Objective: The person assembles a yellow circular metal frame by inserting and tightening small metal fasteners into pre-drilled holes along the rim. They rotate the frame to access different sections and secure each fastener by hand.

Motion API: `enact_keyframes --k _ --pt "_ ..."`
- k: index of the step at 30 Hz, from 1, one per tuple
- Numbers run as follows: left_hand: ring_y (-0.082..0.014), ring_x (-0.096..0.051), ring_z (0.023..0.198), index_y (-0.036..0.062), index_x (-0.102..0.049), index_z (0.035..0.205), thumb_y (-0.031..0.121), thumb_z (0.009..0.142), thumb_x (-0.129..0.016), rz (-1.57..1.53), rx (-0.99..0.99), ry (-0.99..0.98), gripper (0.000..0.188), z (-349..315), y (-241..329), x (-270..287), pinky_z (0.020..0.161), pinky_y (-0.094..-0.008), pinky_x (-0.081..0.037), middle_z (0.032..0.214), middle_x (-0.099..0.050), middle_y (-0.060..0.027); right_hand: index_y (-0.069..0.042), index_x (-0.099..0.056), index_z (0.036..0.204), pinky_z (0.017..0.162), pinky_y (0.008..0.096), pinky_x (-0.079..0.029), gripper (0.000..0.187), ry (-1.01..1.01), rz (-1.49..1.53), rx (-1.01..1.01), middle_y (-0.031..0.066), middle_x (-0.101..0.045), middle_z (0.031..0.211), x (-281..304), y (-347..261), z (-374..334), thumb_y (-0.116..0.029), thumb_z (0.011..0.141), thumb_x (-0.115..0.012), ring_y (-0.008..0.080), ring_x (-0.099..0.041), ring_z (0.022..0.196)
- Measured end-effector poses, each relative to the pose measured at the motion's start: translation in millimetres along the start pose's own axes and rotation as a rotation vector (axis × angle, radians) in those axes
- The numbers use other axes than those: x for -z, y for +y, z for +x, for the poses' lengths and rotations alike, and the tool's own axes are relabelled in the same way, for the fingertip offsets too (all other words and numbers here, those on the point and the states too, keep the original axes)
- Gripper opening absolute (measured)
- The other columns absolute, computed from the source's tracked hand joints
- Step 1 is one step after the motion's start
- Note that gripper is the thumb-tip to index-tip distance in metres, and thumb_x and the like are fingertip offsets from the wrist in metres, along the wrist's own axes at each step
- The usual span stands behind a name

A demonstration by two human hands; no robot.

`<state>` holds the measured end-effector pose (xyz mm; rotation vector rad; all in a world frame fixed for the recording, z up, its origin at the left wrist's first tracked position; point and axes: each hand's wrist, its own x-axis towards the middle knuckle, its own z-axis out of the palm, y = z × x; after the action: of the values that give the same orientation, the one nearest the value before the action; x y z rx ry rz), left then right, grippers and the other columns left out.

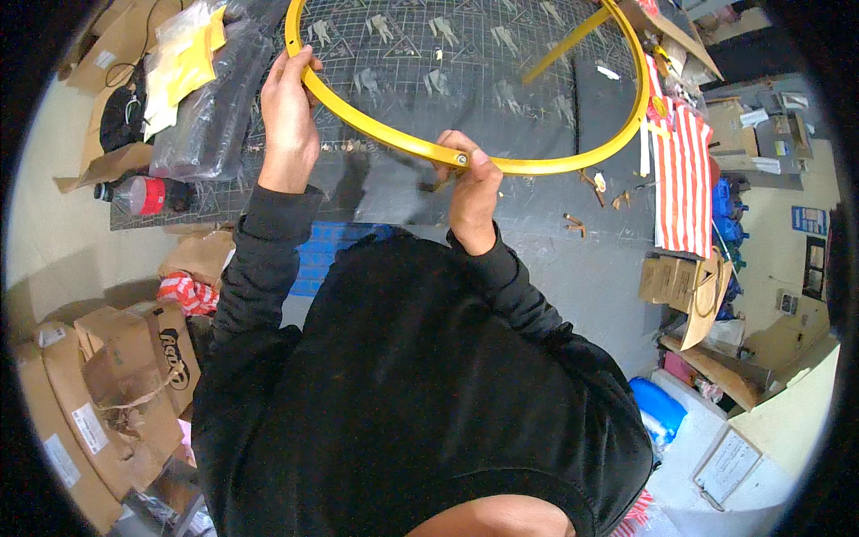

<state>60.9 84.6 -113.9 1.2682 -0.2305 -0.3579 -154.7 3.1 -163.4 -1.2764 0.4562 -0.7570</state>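
Note:
A large yellow ring (385, 135) is held above a dark, patterned work table (394, 192); its far side runs out of the picture. My left hand (288, 112) grips the ring at its left side, thumb on the rim and fingers around it. Nearer to me, my right hand (474, 188) pinches the ring's front edge, beside a small round screw head (462, 160). A flat yellow bar (568, 45) slants inward from the ring at the upper right. Whether the bar is joined to the ring cannot be made out.
Bottles (143, 194), one with a red label, lie at the table's left edge near a plastic-wrapped dark package (210, 116). Red-and-white striped cloth (684, 179) hangs at the right. Small brown scraps (593, 188) litter the table. Cardboard boxes (116, 394) stand at the lower left.

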Motion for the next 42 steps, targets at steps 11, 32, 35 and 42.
enact_keyframes --k 11,32,35,42 --pt "-0.0037 -0.037 0.072 0.0 -0.055 0.138 0.02 0.095 -0.066 0.269 -0.065 -0.089 0.049 15.6 36.8 36.2 0.062 -0.0188 -0.031 0.089 -0.048 0.0038 -0.006 -0.044 0.075 0.064 0.032 -0.03 0.05 -0.048 0.025 0.187 0.0014 -0.039 0.071 0.4 -0.2 5.7 -0.05 0.098 -0.036 0.0136 -0.04 0.07" --pt "-0.0241 -0.067 0.088 0.0091 -0.078 0.106 0.007 0.082 -0.079 1.182 -0.719 -0.886 0.025 -98.6 106.0 -52.2 0.079 -0.0338 -0.05 0.107 -0.072 -0.0068 -0.003 -0.042 0.076 0.065 0.0395 -0.033 0.043 -0.035 0.016 0.212 0.0104 -0.038 0.07 -2.1 -5.3 6.4 -0.039 0.099 -0.034 0.0255 -0.042 0.066" --pt "-0.0226 -0.067 0.098 0.0142 -0.079 0.096 0.01 0.076 -0.083 1.401 -1.062 -0.774 0.022 -100.9 118.1 -54.6 0.087 -0.0347 -0.047 0.114 -0.074 -0.0033 -0.002 -0.042 0.077 0.064 0.0401 -0.034 0.043 -0.043 -0.014 0.217 0.0117 -0.038 0.07 -2.4 -9.2 6.2 -0.038 0.099 -0.034 0.0265 -0.043 0.066" --pt "-0.017 -0.069 0.081 0.0033 -0.075 0.089 0.007 0.082 -0.082 0.795 -0.159 -0.586 0.01 -120.2 111.7 -52.7 0.079 -0.0311 -0.053 0.091 -0.075 -0.0091 -0.001 -0.041 0.077 0.062 0.0417 -0.033 0.045 -0.014 -0.044 0.259 0.0133 -0.037 0.069 -3.2 -13.7 7.6 -0.04 0.099 -0.034 0.0286 -0.042 0.064"
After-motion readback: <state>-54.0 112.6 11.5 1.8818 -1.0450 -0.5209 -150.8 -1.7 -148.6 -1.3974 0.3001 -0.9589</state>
